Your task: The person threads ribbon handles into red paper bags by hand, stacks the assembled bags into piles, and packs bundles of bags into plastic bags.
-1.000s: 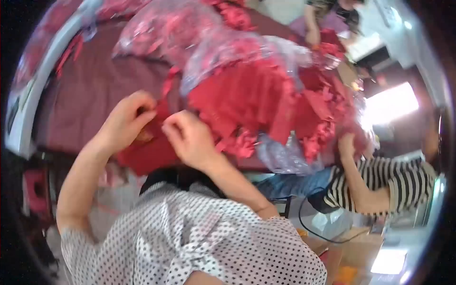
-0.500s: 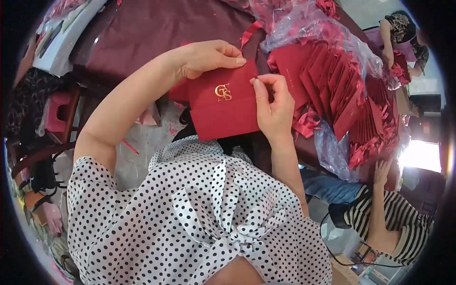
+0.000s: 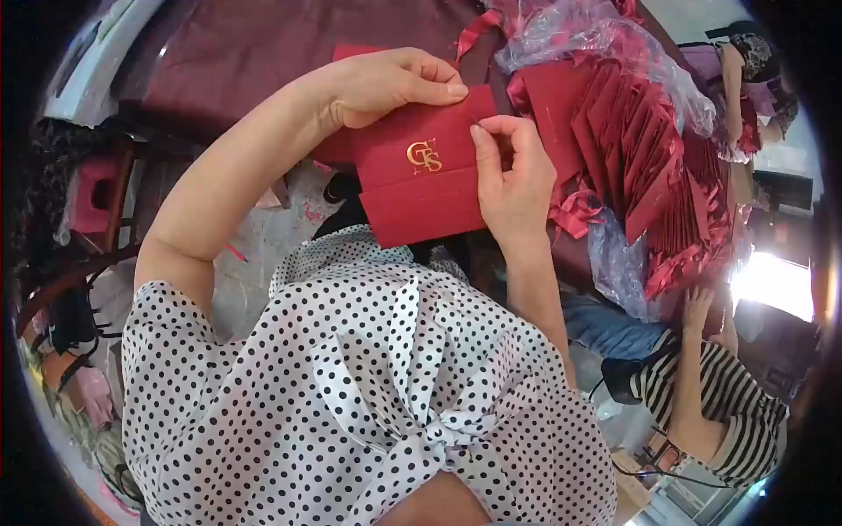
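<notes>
Both hands clamp the flat red card envelope with gold emblem [image 3: 419, 174]: left hand [image 3: 386, 83] top edge, right hand [image 3: 510, 180] right edge; stacked red envelopes [image 3: 649, 158] crowd right, seemingly close.

You get bright, even daylight over most of the view. The strongest light comes from a blown-out white patch [image 3: 776, 285] at the right edge, which glares and washes out detail around it. The clear plastic wrap [image 3: 605, 44] catches soft highlights. Shadows are faint. The fisheye bends edges toward the black rim, and the periphery looks soft and smeared.
</notes>
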`<state>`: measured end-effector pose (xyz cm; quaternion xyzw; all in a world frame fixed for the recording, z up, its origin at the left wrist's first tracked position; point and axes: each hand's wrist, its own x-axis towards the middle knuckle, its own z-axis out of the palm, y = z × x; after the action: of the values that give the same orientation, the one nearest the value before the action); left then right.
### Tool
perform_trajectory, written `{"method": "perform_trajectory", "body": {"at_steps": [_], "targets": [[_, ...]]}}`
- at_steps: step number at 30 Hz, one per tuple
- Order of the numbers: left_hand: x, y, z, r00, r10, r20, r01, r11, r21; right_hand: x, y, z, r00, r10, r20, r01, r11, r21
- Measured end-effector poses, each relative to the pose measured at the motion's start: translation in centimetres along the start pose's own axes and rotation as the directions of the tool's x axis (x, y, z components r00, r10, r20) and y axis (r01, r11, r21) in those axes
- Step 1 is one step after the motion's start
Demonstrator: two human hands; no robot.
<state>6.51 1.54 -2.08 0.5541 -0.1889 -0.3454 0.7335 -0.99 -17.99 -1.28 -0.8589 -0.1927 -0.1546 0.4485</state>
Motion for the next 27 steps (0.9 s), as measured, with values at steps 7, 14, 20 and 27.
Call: {"method": "perform_trajectory", "body": {"at_steps": [7,14,20,27], "targets": [[-0.7,0.5,0.8,0.998,-0.052,-0.035,0.047,0.993,-0.112,0.2,-0.1,-0.1,1.0,0.01,-0.003,-0.01,1.0,-0.027],[-1.4,0.6,0.6,1.0,0.009,-0.025,-0.009,1.0,-0.004,0.8,0.0,-0.6,0.97,-0.228,-0.083,0.197,0.939,-0.283],[-1.3,0.4,1.6,0.977,0.095,-0.189,-0.044,0.965,0.259,1.2,-1.0,-1.0,0.946,-0.324,0.025,0.311,0.879,-0.362],[-1.1,0.6,2.5,0.926,0.326,-0.189,-0.144,0.77,0.622,1.9,-1.4,-1.5,0.988,-0.06,0.145,0.091,0.97,-0.223]]}}
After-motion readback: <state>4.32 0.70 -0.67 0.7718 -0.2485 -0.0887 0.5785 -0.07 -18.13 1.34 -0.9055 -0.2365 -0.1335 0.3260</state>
